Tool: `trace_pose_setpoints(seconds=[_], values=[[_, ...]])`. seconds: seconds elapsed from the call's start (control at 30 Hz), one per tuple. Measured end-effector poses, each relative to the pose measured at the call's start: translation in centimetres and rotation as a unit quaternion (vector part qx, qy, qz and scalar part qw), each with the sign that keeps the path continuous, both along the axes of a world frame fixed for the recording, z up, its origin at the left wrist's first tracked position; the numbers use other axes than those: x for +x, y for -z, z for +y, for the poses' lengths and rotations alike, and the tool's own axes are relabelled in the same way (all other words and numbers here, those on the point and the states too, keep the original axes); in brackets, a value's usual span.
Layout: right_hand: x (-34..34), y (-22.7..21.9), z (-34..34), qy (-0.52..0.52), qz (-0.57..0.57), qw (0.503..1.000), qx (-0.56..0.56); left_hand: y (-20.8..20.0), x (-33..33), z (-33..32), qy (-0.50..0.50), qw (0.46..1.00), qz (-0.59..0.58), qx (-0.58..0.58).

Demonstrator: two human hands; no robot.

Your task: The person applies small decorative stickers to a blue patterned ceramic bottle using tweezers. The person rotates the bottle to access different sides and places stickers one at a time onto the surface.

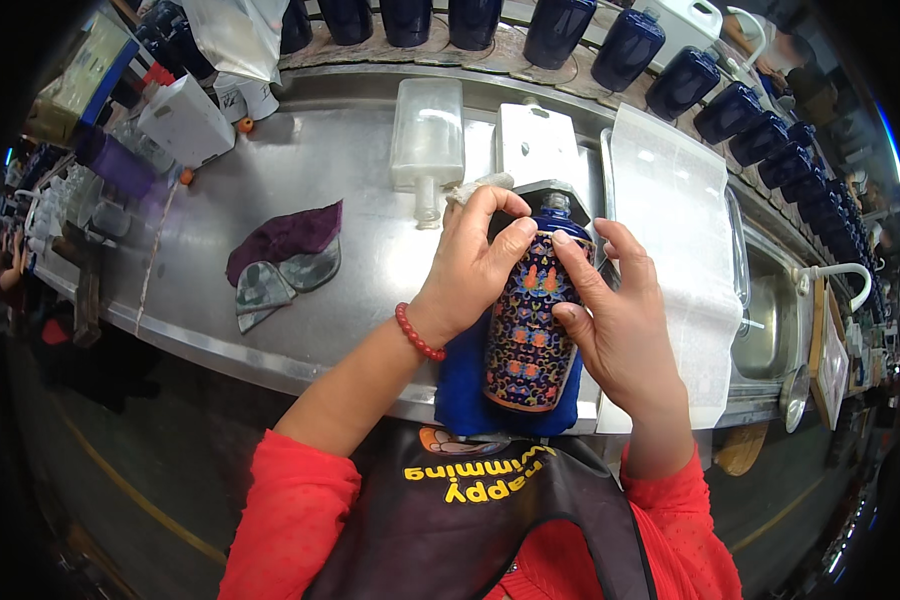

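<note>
Had the bottle [532, 330] on a blue cloth [457, 395], neck pointing away from the body; could not tell whether flat or propped up. Rested the left hand [470, 262] at the bottle's upper left, thumb on the shoulder, index finger bent near the neck; could not make out the other fingers, nor tell whether gripping. Spread the right hand [625, 320] loosely at the bottle's upper right, unclenched, index fingertip on the pattern's top edge. Saw only the margins of the cloth around the bottle. Noticed a dark block [579, 205] behind the bottle's neck, largely hidden, with a clear flask [428, 135] and a white can [536, 145] beyond. Found a rag [285, 245] well left of the bottle, and a white sheet [675, 240] to its right, partly covered by the right hand. Glimpsed blue bottles [558, 32] far beyond the bottle, several cut off at the top.
</note>
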State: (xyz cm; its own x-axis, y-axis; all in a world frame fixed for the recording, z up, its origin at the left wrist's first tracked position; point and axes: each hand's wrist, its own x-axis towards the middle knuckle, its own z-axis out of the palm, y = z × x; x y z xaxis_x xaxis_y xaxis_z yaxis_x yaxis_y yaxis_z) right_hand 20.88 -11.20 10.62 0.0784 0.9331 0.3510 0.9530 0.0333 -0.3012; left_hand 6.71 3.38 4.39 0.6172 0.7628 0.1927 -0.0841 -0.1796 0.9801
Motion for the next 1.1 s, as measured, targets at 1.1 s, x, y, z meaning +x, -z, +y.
trace_pose_setpoints(seconds=[1.1], values=[[1.7,1.3,-0.5,-0.057,-0.039,0.995,0.075,0.8,-3.9,-4.6,-0.057,0.923,0.095,0.37]])
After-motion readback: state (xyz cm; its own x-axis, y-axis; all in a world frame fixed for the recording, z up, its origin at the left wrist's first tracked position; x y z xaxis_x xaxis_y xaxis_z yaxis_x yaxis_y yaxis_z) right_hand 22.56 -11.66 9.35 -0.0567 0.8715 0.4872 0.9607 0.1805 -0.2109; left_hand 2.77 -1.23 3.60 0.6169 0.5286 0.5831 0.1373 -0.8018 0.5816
